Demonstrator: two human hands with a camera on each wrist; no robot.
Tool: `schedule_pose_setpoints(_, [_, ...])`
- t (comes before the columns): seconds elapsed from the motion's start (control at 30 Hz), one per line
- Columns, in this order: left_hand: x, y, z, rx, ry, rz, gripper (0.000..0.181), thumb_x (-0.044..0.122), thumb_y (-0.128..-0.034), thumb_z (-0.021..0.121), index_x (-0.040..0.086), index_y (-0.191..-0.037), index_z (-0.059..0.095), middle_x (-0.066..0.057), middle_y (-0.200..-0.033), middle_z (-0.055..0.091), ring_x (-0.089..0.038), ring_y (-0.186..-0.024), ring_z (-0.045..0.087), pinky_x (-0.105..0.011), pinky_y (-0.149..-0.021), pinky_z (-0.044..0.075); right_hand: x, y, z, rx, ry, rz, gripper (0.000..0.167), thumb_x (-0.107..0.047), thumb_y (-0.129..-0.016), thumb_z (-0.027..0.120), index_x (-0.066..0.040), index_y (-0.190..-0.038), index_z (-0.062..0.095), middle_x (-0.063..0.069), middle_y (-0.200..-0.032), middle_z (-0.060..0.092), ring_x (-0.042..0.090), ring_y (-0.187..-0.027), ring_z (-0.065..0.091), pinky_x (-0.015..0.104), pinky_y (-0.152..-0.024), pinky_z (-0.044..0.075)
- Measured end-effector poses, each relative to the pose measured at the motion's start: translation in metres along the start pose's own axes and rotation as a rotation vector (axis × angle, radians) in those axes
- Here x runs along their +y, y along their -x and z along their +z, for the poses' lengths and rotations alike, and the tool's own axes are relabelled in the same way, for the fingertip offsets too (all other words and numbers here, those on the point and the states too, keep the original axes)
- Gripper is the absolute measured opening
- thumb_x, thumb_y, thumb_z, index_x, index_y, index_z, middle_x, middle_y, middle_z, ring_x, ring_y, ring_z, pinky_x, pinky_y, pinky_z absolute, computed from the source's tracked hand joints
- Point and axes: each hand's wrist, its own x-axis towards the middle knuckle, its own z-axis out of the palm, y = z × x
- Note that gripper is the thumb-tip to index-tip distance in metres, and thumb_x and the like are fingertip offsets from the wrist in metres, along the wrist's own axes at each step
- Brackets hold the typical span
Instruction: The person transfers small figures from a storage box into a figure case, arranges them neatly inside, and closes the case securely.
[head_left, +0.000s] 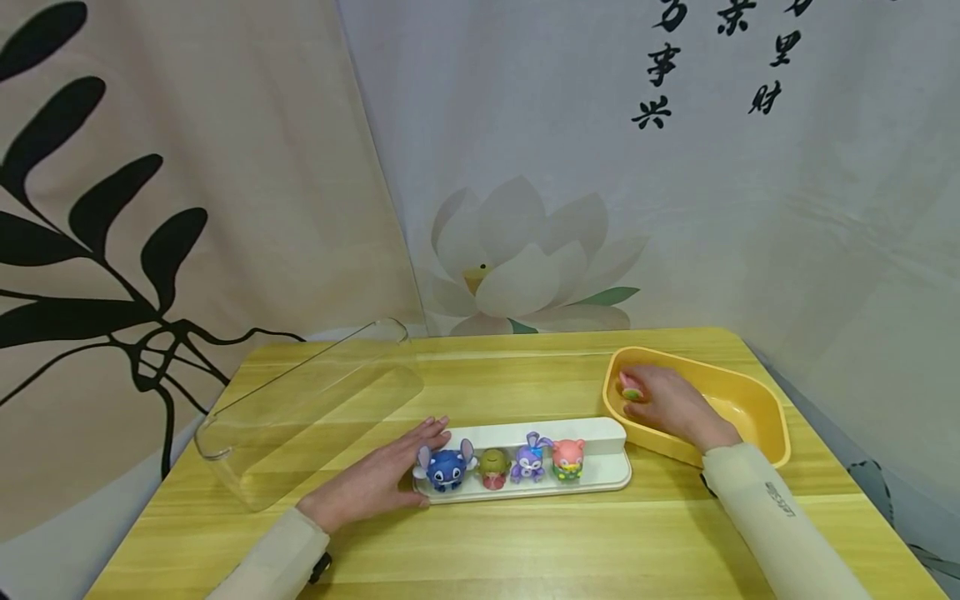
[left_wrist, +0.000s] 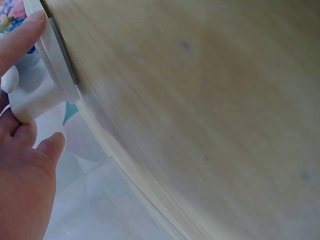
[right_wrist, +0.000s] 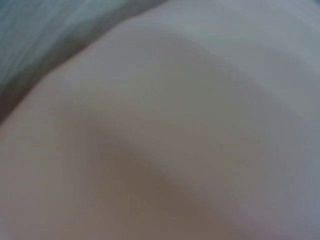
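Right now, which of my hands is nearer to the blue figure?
Left. Your left hand is close beside the blue figure, holding that end of the white stand; your right hand is farther off, inside the yellow bin.

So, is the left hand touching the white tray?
Touching. The left wrist view shows the left hand with its thumb resting on the edge of the white tray.

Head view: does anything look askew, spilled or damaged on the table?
Nothing looks spilled or damaged. The four figures stand in a row on the white tray. Only the clear cover sits slanted, left of the tray; it may simply be set aside.
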Motion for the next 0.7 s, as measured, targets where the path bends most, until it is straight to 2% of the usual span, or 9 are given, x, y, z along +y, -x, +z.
schedule_pose_setpoints(0.2, [-0.0002, 0.0002, 0.0004, 0.004, 0.000, 0.000, 0.093, 0.029, -0.0847, 0.087, 0.016, -0.162, 0.037, -0.005, -0.173, 0.017, -0.026, -0.157, 0.020, -0.049, -0.120, 0.035, -0.0023, 0.0055, -0.0029, -0.004, 0.009, 0.048, 0.040, -0.017, -0.084, 0.086, -0.006, -0.117, 0.066, 0.002, -0.095, 0.063, 0.027, -0.090, 0.056, 0.044, -0.078, 0.047])
schedule_pose_setpoints(0.43, [0.0003, 0.0007, 0.0012, 0.011, 0.002, 0.007, 0.094, 0.028, -0.0842, 0.088, 0.015, -0.162, 0.036, -0.004, -0.173, 0.018, -0.026, -0.157, 0.022, -0.048, -0.120, 0.035, -0.0011, 0.0082, -0.0015, -0.012, 0.048, 0.049, 0.051, -0.018, -0.080, 0.087, -0.004, -0.125, 0.067, 0.005, -0.106, 0.069, 0.031, -0.095, 0.056, 0.045, -0.080, 0.048])
schedule_pose_setpoints(0.53, [0.0002, 0.0008, 0.0015, 0.011, -0.001, 0.008, 0.094, 0.028, -0.0844, 0.088, 0.016, -0.162, 0.036, -0.003, -0.173, 0.018, -0.026, -0.157, 0.022, -0.048, -0.120, 0.036, -0.0010, 0.0068, -0.0004, 0.001, 0.060, 0.031, 0.050, -0.016, -0.079, 0.088, -0.004, -0.123, 0.068, 0.006, -0.107, 0.070, 0.030, -0.095, 0.056, 0.045, -0.081, 0.047])
schedule_pose_setpoints(0.7, [0.0001, 0.0005, 0.0012, 0.018, 0.001, 0.015, 0.094, 0.028, -0.0847, 0.087, 0.016, -0.162, 0.036, -0.004, -0.173, 0.018, -0.026, -0.157, 0.021, -0.048, -0.120, 0.035, -0.0011, 0.0033, 0.0013, 0.029, 0.085, -0.011, 0.043, -0.011, -0.076, 0.090, -0.006, -0.113, 0.068, 0.003, -0.097, 0.068, 0.026, -0.087, 0.055, 0.046, -0.085, 0.045])
